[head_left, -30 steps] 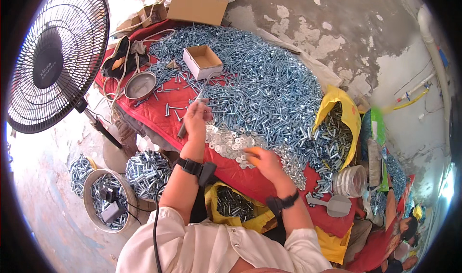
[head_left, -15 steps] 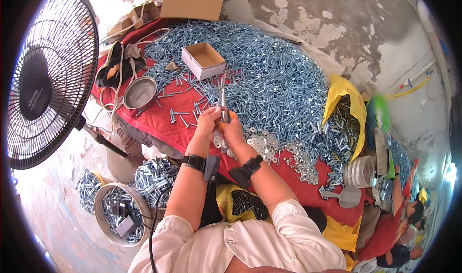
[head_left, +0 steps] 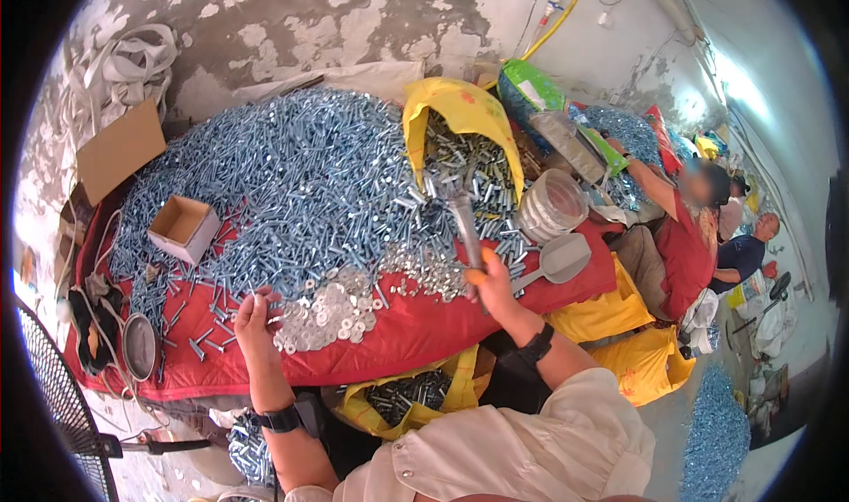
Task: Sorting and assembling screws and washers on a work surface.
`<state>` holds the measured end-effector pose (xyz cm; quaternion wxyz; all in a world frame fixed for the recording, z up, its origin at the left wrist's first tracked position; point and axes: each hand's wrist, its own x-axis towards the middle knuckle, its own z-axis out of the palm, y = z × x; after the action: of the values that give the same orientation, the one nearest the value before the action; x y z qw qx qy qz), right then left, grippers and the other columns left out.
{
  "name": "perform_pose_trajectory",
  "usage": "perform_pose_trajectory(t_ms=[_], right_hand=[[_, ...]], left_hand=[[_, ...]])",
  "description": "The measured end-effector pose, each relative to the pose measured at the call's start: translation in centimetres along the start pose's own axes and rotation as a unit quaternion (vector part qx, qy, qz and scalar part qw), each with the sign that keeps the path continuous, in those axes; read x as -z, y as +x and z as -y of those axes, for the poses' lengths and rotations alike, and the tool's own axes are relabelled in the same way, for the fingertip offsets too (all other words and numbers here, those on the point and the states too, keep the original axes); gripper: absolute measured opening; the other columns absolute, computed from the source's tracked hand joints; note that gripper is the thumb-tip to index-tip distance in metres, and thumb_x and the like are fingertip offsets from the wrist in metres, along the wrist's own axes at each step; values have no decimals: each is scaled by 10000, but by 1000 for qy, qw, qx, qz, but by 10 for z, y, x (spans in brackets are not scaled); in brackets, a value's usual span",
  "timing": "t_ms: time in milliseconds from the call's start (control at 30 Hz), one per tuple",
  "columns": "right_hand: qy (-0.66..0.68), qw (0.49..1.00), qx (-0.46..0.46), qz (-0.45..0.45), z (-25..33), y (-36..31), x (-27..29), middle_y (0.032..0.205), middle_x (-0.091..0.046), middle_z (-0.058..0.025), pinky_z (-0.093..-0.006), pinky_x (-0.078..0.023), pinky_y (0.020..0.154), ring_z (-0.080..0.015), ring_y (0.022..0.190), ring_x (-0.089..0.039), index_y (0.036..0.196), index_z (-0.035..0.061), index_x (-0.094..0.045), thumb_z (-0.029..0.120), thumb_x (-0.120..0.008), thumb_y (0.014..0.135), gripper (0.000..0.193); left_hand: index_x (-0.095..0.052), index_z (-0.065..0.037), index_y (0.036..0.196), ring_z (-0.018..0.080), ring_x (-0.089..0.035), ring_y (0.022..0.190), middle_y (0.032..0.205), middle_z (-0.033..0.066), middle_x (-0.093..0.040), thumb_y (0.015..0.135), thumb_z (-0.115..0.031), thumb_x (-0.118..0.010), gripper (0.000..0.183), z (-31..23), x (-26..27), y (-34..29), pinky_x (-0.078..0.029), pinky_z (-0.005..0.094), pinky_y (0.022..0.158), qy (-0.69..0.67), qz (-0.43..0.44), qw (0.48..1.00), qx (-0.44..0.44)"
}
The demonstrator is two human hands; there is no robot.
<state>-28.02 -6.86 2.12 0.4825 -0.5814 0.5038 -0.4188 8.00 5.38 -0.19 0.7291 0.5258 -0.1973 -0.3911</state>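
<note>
The hands have split: right hand, grip wrapped round the metal tool, swings right to the far yellow bag, apparently shifting work there; left hand, fingers bunched beside washers, contents unclear

Peeling, patchy wall — pale pipe — bright light at right.

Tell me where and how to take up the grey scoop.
Probably best by its slim handle, from the left and near side: the grey scoop lies on the red cloth with that handle angled down-left, close to the right hand, while the broad pan points away.
</note>
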Motion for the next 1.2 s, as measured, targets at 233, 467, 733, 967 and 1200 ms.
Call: perform_pose_trajectory(t_ms=[233,467,733,967,1200], right_hand=[[19,998,-41,-50,-16,129,67,601,-553,-95,-278,-396,326,-163,408,-524,999,24,-460,87,-519,816,202],[-120,978,-169,-15,-8,190,82,563,-487,-70,-327,-377,334,-193,387,-472,982,13,-433,214,-517,838,261],[-93,971,-214,-55,-30,127,55,627,-459,-50,-312,-404,368,-145,441,-460,1014,54,-374,253,-504,861,283],[-84,975,-203,-33,-33,86,73,562,-458,-48,-303,-374,332,-148,399,-453,961,64,-384,225,-538,846,251],[-106,982,-143,-60,0,76,75,588,-500,-42,-265,-348,333,-118,395,-443,917,58,-455,174,-593,799,215]], left_hand=[[-602,-60,1021,50,-541,582,810,14,-645,896,-223,-516,222,11,-36,0,-382,173,481,42,50,998,14],[-615,-84,1024,39,-527,584,784,5,-632,893,-226,-516,217,35,-37,14,-361,159,475,78,-4,996,38],[-617,-78,1034,45,-537,608,780,1,-627,899,-209,-501,221,41,-43,1,-386,171,516,96,63,991,67],[-624,-90,1030,45,-530,604,772,-11,-621,895,-218,-505,221,36,-45,-4,-377,179,525,116,70,988,73],[-626,-85,1025,46,-537,593,765,-17,-621,893,-220,-512,220,39,-44,-7,-376,177,514,103,88,988,80]])
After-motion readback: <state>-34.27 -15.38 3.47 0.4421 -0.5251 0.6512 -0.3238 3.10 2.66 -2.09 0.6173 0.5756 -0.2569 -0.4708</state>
